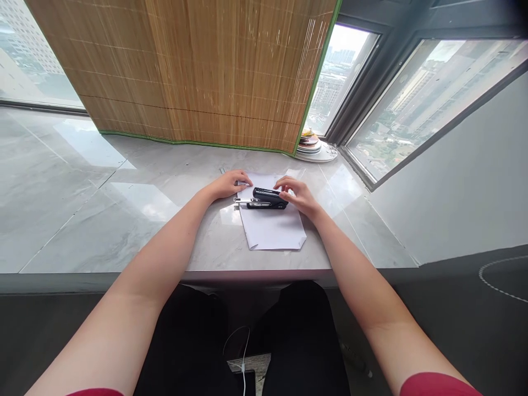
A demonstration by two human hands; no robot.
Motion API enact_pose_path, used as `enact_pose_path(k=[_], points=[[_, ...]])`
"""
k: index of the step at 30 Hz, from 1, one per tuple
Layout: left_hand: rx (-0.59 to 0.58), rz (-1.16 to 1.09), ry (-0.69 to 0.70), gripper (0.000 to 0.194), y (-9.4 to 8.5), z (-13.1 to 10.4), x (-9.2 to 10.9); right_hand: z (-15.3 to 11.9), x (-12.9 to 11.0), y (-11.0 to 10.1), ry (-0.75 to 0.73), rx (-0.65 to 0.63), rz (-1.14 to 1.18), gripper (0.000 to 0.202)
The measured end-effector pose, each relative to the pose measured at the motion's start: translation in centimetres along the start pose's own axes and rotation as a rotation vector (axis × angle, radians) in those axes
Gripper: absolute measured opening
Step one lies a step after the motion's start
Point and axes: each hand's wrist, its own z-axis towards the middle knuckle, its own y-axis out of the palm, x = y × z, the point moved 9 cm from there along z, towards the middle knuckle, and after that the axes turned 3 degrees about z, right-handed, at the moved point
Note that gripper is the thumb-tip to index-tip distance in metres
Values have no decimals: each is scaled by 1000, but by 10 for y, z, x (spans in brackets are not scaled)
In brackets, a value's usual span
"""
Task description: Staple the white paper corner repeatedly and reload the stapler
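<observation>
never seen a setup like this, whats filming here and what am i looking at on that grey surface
There's no machine here: a person works bare-handed, filmed by a camera worn on the head, looking forward and down. On the grey ledge lies white paper, with a black stapler across it. The left hand rests at the paper's far left corner, holding nothing visible. The right hand is at the stapler's right end; whether it grips is unclear. Behind is a slatted blind.
</observation>
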Motion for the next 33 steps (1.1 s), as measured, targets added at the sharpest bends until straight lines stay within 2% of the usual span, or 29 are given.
enact_pose_path(k=[3,5,7,9,10,11,12,14,16,18,22,26,28,30,33], points=[[33,-12,-13,30,-1,1,0,2,-5,28,-26,-165,-60,51],[113,-42,-58,27,-7,1,-1,1,-4,36,-10,-164,-82,46],[288,-99,-118,22,-23,0,-3,0,-5,34,-6,-91,-85,40],[497,-243,-199,19,-39,-7,-7,-1,-8,22,-22,54,-117,39],[558,-362,-253,20,-41,-9,-10,-2,-11,13,-36,147,-155,37],[567,-503,-318,23,-36,-9,-14,-3,-15,5,-55,234,-205,34],[514,-649,-388,30,-26,-7,-16,-4,-19,-3,-79,308,-264,32],[272,-880,-505,48,7,-1,-12,-6,-27,-10,-137,388,-391,30],[39,-1002,-558,65,35,3,0,-5,-32,-8,-186,381,-507,32],[-65,-1071,-561,74,49,4,9,-3,-34,-1,-220,316,-590,33],[-52,-1160,-592,75,52,3,11,-2,-35,16,-265,148,-635,36],[-42,-1185,-597,66,49,2,12,-2,-35,19,-224,112,-616,34],[-28,-1186,-593,57,47,2,12,-2,-35,14,-203,169,-597,32],[5,-1209,-592,47,44,2,11,-4,-33,3,-168,286,-551,28],[144,-1305,-584,34,33,2,4,-7,-20,-22,-78,465,-356,27]])
